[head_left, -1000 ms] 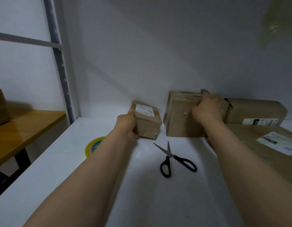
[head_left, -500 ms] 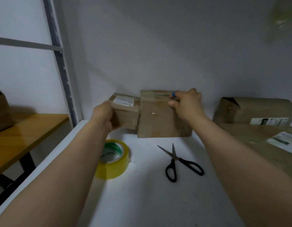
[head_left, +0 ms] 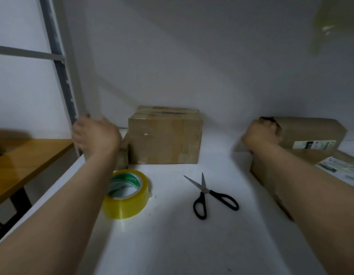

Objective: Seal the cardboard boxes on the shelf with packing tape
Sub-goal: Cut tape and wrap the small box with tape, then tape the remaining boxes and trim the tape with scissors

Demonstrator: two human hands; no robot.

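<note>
A taped medium cardboard box [head_left: 164, 139] stands at the back of the white shelf [head_left: 172, 239]. My left hand [head_left: 95, 135] is at the shelf's back left corner, in front of a small box [head_left: 122, 153] of which only a sliver shows; its grip is hidden. My right hand [head_left: 260, 134] is curled on the left end of a long labelled box [head_left: 311, 132] at the back right. A yellow roll of packing tape [head_left: 126, 195] lies flat beside my left forearm. Black-handled scissors [head_left: 212, 195] lie partly spread in the middle of the shelf.
A flat labelled box [head_left: 315, 155] lies under my right forearm at the shelf's right side. A grey metal post [head_left: 59, 66] rises at the shelf's left edge. Beyond it stands a wooden table [head_left: 23, 155]. A grey wall closes the back.
The small and medium boxes have been slid left toward the back corner. My right hand left the medium box and moved right onto the long box. The tape roll has come into full view.
</note>
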